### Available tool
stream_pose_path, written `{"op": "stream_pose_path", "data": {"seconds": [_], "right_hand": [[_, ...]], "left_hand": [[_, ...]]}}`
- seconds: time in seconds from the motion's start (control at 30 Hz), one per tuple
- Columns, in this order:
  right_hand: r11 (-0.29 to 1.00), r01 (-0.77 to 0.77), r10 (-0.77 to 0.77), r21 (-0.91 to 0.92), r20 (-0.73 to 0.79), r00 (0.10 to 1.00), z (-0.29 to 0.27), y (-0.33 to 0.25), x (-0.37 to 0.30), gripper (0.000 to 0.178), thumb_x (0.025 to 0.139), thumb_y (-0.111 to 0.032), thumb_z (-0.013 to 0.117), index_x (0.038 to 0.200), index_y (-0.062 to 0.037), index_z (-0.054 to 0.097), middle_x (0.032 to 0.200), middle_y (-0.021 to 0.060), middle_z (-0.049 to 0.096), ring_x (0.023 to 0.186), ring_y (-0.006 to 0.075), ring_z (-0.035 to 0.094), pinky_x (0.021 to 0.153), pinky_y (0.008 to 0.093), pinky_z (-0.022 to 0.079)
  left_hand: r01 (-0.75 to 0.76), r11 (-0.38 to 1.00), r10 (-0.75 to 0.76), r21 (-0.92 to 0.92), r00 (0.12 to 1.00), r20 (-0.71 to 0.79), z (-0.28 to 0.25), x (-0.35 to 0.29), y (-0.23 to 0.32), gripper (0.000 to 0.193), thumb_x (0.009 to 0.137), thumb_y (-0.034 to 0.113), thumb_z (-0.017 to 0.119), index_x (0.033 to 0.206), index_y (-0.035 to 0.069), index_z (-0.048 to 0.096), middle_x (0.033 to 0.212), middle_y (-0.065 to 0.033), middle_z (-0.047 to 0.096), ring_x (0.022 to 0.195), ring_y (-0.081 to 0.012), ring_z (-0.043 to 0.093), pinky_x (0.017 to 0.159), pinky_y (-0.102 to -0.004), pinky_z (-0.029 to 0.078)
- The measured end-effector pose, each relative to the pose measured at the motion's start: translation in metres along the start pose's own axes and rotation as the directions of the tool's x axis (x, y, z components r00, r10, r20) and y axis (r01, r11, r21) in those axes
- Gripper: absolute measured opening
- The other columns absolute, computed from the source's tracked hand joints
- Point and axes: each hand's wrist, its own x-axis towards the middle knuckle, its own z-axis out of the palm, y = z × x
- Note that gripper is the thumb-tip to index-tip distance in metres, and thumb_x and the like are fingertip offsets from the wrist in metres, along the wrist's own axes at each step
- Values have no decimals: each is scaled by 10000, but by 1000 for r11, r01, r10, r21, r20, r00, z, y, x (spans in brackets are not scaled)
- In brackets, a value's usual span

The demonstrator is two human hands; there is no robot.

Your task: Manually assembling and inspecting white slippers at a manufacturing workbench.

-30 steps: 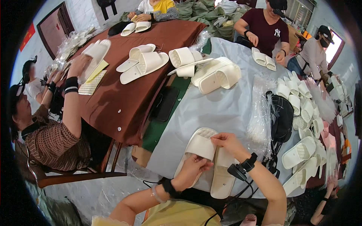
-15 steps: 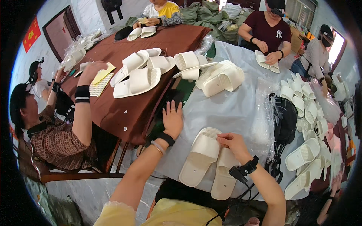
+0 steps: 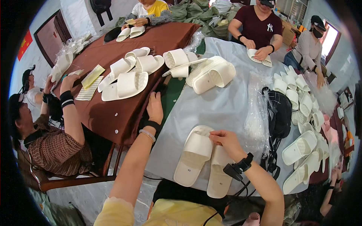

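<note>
My left hand [image 3: 155, 108] reaches forward to the edge of the brown cloth [image 3: 128, 109], beside a dark green strip [image 3: 174, 90]. Its fingers are stretched out, and nothing shows in them. Close in front of me lie two white slippers side by side, a left one [image 3: 194, 156] and a right one [image 3: 219, 177]. The thumb and fingers of my right hand [image 3: 227, 143] pinch the edge of the left slipper's strap, above the right slipper. More white slippers, one [image 3: 217, 77] on top of another, rest farther up the grey-white cover [image 3: 177, 128].
Several white slippers [image 3: 126, 84] stand on the brown cloth near a yellow sheet [image 3: 92, 76]. Clear plastic bags [image 3: 258, 120] and a black backpack [image 3: 279, 113] lie to my right, before a slipper pile [image 3: 301, 98]. People sit around; one at left [image 3: 56, 147] is close to my arm.
My left hand has shifted left, from the green strip to the edge of the brown cloth. My right hand stays at the slipper. The person at left has lowered a hand away from the yellow sheet.
</note>
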Motion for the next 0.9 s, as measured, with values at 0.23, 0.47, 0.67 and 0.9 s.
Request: {"op": "stream_pose_path", "data": {"seconds": [0.23,0.47,0.67,0.9], "right_hand": [[1000,3,-2,31,-20,1000,0,3,3,242,795,-76,648,991,61,612,818,46,619,685,80,538,614,196,433],[999,-12,13,38,-44,999,-3,4,4,228,802,-91,646,985,43,616,831,39,620,690,73,538,625,202,438],[995,45,-36,85,-99,994,-6,-3,-9,226,813,-113,640,995,19,611,864,38,626,753,82,555,684,211,450],[988,44,-17,145,-182,983,0,10,-57,195,817,-92,632,973,24,616,904,53,629,803,107,578,731,219,456]], "left_hand": [[-42,996,44,83,999,-28,2,12,5,216,775,29,502,940,70,636,1013,-123,497,922,-301,516,787,-370,458],[-114,723,273,-682,953,130,-67,-30,69,164,797,80,578,940,19,628,859,-148,620,794,-295,580,695,-346,466],[294,478,493,-828,690,530,-87,-59,121,221,819,168,618,990,29,633,882,-123,655,768,-168,621,684,-286,477],[368,448,571,-815,584,577,-120,-101,129,200,819,167,636,949,16,653,807,-48,652,738,-100,590,680,-245,470]]}}
